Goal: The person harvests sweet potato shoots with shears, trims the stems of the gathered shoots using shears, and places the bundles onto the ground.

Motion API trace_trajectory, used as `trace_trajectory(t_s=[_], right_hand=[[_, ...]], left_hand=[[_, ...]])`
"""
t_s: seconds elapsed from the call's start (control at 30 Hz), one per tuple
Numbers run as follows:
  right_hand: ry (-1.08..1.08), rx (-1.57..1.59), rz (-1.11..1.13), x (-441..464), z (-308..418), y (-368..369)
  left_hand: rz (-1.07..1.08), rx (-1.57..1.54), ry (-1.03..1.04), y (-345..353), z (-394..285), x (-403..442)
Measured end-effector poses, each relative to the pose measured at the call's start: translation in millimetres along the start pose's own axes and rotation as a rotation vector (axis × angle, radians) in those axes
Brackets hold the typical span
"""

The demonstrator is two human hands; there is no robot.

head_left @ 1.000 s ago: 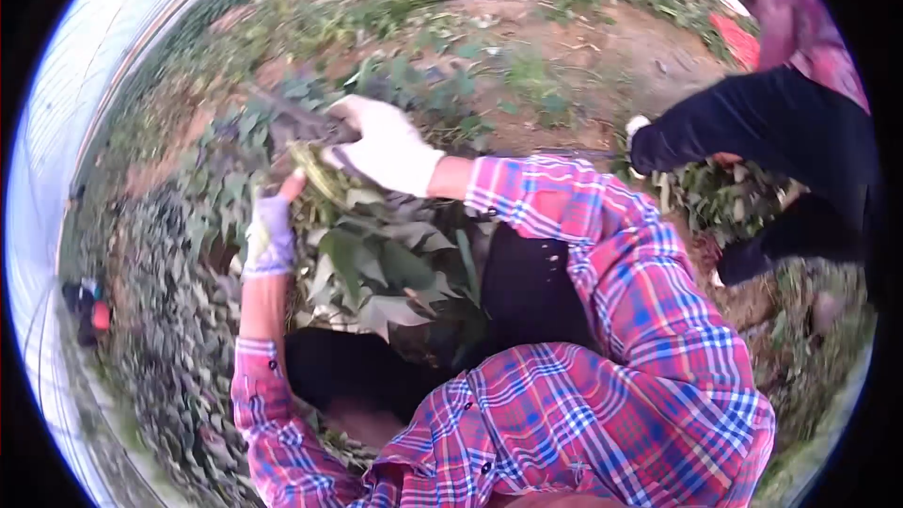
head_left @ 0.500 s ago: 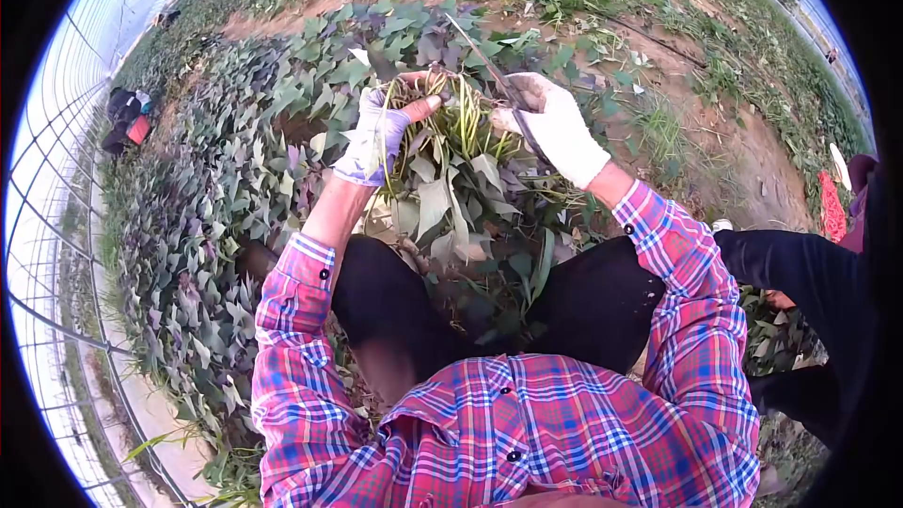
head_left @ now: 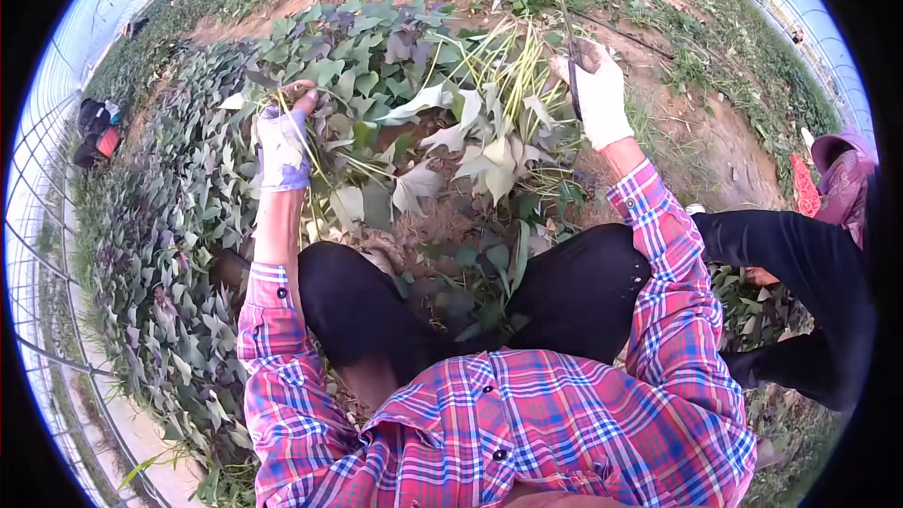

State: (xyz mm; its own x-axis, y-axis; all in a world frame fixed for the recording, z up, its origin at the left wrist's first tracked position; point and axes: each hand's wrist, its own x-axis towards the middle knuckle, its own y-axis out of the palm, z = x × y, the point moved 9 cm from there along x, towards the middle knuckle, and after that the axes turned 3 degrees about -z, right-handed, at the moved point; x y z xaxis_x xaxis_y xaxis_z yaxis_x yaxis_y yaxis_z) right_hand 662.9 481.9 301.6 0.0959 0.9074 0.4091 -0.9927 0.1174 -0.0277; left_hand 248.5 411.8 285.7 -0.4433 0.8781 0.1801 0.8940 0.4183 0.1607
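I have both hands in my head view, raised in front of the bent knees (head_left: 357, 296) and well apart. The left hand (head_left: 282, 141), gloved with bare skin at the fingertips, is narrowed on a thin stem (head_left: 314, 162); the thumb points up and inward, and the stem runs down the inner side of the glove toward the knees. A pale leaf (head_left: 235, 102) sits just left of those fingers.

The right hand (head_left: 600, 94), in a white glove, is closed around a long dark tool (head_left: 572, 61). I read the tool's long axis as nearly straight away from the wearer, its thin tip pointing to the far ground and leaning slightly left, its near end beside the wrist.

Between the 2 hands, nearer the right, I see a leafy bundle (head_left: 508, 94). Its long axis also runs away from the wearer: pale stem ends fan out at the far side, and the broad leaves point back toward the knees. I cannot tell whether the right fingers touch it, or whether it rests on the plants below.

At my right edge, 1 co-worker in dark trousers (head_left: 800, 245) and a purple hat (head_left: 840, 146) is near a red net (head_left: 804, 186).
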Motion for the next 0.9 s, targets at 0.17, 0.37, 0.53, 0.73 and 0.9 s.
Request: trace_trajectory(t_s=[0.17,0.37,0.53,0.73,0.9], right_hand=[[-0.020,0.007,0.080,-7.4,-0.5,28.4],[-0.021,0.119,0.271,-32.5,23.0,86.3],[0.006,0.196,0.379,-53.7,39.8,113.5],[0.166,0.230,0.486,-61.4,29.0,121.8],[0.140,0.288,0.385,-45.3,36.3,99.2]], left_hand=[[0.232,0.050,-0.066,52.8,8.7,-19.8],[0.439,0.007,-0.114,123.6,20.6,-38.7],[0.360,0.167,0.078,136.3,-5.4,-45.3],[0.467,-0.053,-0.027,139.9,19.2,-32.6],[0.506,-0.077,0.023,112.7,3.1,-31.4]])
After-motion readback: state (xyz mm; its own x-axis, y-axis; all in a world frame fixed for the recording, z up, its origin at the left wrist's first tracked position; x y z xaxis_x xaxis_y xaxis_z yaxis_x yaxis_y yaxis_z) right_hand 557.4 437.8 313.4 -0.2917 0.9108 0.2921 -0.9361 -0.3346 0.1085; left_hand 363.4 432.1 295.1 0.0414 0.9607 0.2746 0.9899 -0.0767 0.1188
